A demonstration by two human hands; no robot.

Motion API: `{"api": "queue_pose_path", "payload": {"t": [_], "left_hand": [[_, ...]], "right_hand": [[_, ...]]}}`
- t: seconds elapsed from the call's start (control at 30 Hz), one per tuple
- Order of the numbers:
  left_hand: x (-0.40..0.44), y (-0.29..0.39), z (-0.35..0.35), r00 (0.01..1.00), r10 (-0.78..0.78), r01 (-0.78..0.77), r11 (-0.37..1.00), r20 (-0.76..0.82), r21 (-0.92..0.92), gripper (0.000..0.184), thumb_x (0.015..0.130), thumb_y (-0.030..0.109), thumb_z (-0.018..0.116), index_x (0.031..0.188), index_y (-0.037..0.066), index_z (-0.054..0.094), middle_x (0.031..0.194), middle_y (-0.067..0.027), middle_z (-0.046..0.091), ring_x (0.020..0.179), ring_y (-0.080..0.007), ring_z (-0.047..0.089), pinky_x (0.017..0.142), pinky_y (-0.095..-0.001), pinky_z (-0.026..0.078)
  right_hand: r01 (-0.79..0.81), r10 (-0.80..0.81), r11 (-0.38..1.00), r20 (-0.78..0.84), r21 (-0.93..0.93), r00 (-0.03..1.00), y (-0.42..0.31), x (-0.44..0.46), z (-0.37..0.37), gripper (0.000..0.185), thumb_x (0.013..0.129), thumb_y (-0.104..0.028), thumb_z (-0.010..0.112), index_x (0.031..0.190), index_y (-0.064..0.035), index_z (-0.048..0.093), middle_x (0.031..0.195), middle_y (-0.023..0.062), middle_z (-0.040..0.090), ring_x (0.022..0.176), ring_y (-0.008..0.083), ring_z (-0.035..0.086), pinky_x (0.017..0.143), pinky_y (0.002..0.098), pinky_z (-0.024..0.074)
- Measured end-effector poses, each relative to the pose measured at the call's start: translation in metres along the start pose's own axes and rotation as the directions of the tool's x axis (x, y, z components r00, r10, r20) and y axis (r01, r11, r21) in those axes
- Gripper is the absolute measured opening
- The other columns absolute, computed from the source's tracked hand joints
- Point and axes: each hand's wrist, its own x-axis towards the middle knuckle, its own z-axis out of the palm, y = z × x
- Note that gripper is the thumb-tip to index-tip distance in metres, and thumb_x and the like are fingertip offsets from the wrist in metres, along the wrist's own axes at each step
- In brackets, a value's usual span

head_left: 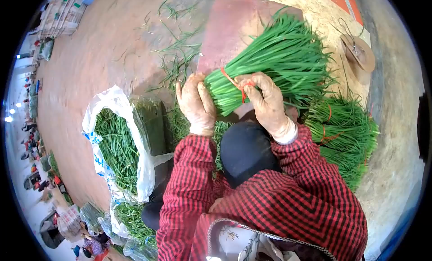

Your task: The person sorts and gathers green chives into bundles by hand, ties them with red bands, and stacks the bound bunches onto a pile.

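the right hand (266,101) pinches the red tie (228,77) on the green bunch (279,49), apparently to keep it snug. the left hand (197,101) curls by the pale stem ends (218,96), probably steadying them; whether it grips, i cannot tell. the bunch lies between and beyond both hands, its long axis slanting from the left hand, leaf tips (321,58) fanning out past the right.

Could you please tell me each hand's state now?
Left hand: partly open, against the stem end of the leafy green bunch.
Right hand: closed, pinching the thin red tie.
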Motion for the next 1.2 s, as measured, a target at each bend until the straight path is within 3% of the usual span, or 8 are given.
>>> {"api": "queue_pose_path", "payload": {"t": [0.27, 0.43, 0.7, 0.77, 0.9, 1.0, 1.07, 1.2], "left_hand": [[0.048, 0.055, -0.063, 0.848, 0.174, -0.398, 0.832, 0.501, 0.385, 0.109, 0.065, 0.062, 0.074, 0.148, 0.006, 0.03, 0.152, -0.0166, 0.03, 0.143, -0.0345, 0.025, 0.115, -0.0546, 0.01], [0.028, 0.063, -0.019, 0.707, 0.135, -0.486, 0.806, 0.694, 0.338, 0.122, 0.056, 0.057, 0.08, 0.147, -0.003, 0.024, 0.146, -0.0205, 0.037, 0.137, -0.0339, 0.034, 0.114, -0.0526, 0.02], [0.039, 0.063, -0.018, 0.707, -0.135, -0.092, 0.956, 0.694, 0.28, 0.101, 0.055, 0.04, 0.082, 0.136, 0.0, 0.039, 0.117, -0.0195, 0.058, 0.104, -0.037, 0.059, 0.095, -0.0415, 0.046], [0.048, 0.033, -0.014, 0.682, -0.118, -0.038, 0.98, 0.722, 0.196, 0.1, 0.058, 0.042, 0.082, 0.137, -0.002, 0.039, 0.12, -0.0217, 0.058, 0.11, -0.0352, 0.058, 0.093, -0.04, 0.047], [0.066, 0.012, -0.018, 0.67, -0.143, 0.259, 0.965, 0.728, -0.049, 0.091, 0.058, 0.038, 0.085, 0.128, -0.004, 0.048, 0.113, -0.0223, 0.064, 0.108, -0.0324, 0.062, 0.092, -0.0391, 0.048], [0.066, 0.006, -0.022, 0.506, -0.156, 0.793, 0.469, 0.848, -0.388, 0.082, 0.065, 0.017, 0.086, 0.131, -0.005, 0.044, 0.115, -0.013, 0.063, 0.104, -0.0193, 0.06, 0.09, -0.033, 0.049], [0.058, 0.012, -0.027, 0.552, -0.183, 0.797, 0.401, 0.813, -0.451, 0.081, 0.068, 0.012, 0.085, 0.134, -0.005, 0.041, 0.117, -0.0122, 0.062, 0.104, -0.0188, 0.06, 0.091, -0.0325, 0.049], [0.058, 0.035, -0.042, 0.818, -0.13, 0.548, 0.472, 0.56, -0.691, 0.085, 0.068, 0.01, 0.086, 0.137, -0.002, 0.038, 0.121, -0.0117, 0.059, 0.109, -0.0195, 0.058, 0.097, -0.0352, 0.047]], "right_hand": [[0.12, -0.12, 0.993, 0.009, 0.018, 0.993, -0.007, -0.007, 0.0, 0.003, 0.091, -0.001, 0.058, 0.094, -0.0018, 0.057, 0.096, 0.0105, 0.063, 0.091, 0.0235, 0.061, 0.083, 0.0314, 0.0483], [0.314, -0.304, 0.888, 0.083, -0.335, 0.949, -0.023, -0.008, 0.004, 0.012, 0.084, -0.012, 0.064, 0.093, -0.0063, 0.059, 0.086, 0.0105, 0.058, 0.081, 0.0314, 0.059, 0.069, 0.0391, 0.0483], [0.006, -0.053, 0.92, -0.109, -0.392, 0.993, 0.029, 0.081, 0.026, 0.013, 0.089, -0.011, 0.061, 0.098, -0.001, 0.058, 0.088, 0.0129, 0.061, 0.083, 0.0316, 0.06, 0.072, 0.0388, 0.0484], [0.201, -0.204, 0.979, -0.168, -0.035, 0.964, 0.0, 0.074, 0.021, 0.012, 0.092, -0.012, 0.059, 0.097, -0.0005, 0.058, 0.086, 0.0082, 0.062, 0.08, 0.0207, 0.061, 0.071, 0.0331, 0.0479], [-0.497, 0.405, 0.867, 0.538, 0.03, 0.74, -0.01, 0.001, -0.015, 0.026, 0.096, -0.023, 0.057, 0.088, -0.0002, 0.064, 0.076, 0.0061, 0.063, 0.072, 0.0104, 0.059, 0.065, 0.0277, 0.0468], [-0.518, 0.431, 0.844, 0.404, 0.135, 0.807, 0.021, -0.034, -0.007, 0.043, 0.094, -0.029, 0.063, 0.123, 0.0004, 0.051, 0.109, 0.009, 0.06, 0.102, 0.014, 0.057, 0.084, 0.0283, 0.0472], [-0.423, 0.277, 0.879, 0.488, 0.218, 0.828, 0.02, -0.023, -0.004, 0.073, 0.096, -0.033, 0.06, 0.147, 0.0011, 0.02, 0.143, 0.0101, 0.035, 0.132, 0.0201, 0.034, 0.108, 0.0331, 0.0325], [-0.195, 0.066, 0.89, 0.307, 0.412, 0.949, -0.012, 0.001, 0.019, 0.09, 0.085, -0.015, 0.073, 0.148, -0.0028, 0.009, 0.142, 0.0119, 0.033, 0.133, 0.022, 0.035, 0.109, 0.0372, 0.0335]]}}
